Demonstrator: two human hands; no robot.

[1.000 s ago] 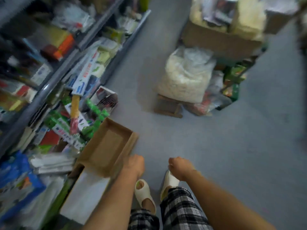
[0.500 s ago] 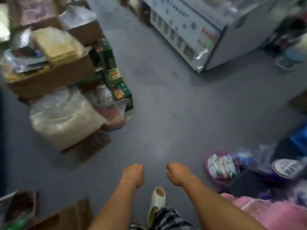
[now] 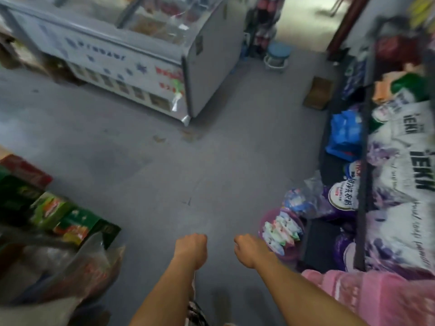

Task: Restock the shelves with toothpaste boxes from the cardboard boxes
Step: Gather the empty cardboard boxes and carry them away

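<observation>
Both forearms reach forward from the bottom of the frame over a grey floor (image 3: 164,165). The left hand (image 3: 191,247) sits just left of centre, low in the frame, its fingers curled into a fist with nothing in its grip. The right hand (image 3: 247,249) is beside it, a small gap apart, also curled closed and holding nothing. Both hands hang above the bare floor and touch no goods.

No toothpaste boxes or cardboard boxes of them can be made out in this view; the picture is blurred, so small packs cannot be read.

In the upper left stands a white chest freezer (image 3: 131,67) with a glass top and blue snowflake marks on its front. At the lower left lie green cartons (image 3: 70,220) in a row, and below them a clear plastic bag (image 3: 77,274) of goods. At the right edge a dark shelf (image 3: 363,161) carries large white and purple bags (image 3: 400,189) with printed lettering. A blue bag (image 3: 344,135) lies on the lower level near the shelf's middle. Just right of the right hand a pink basin (image 3: 286,252) on the floor holds small colourful packets (image 3: 280,231). A pink cloth (image 3: 367,295) fills the lower right corner. A small stool (image 3: 277,55) stands near the top centre, beside the freezer's far end.
</observation>
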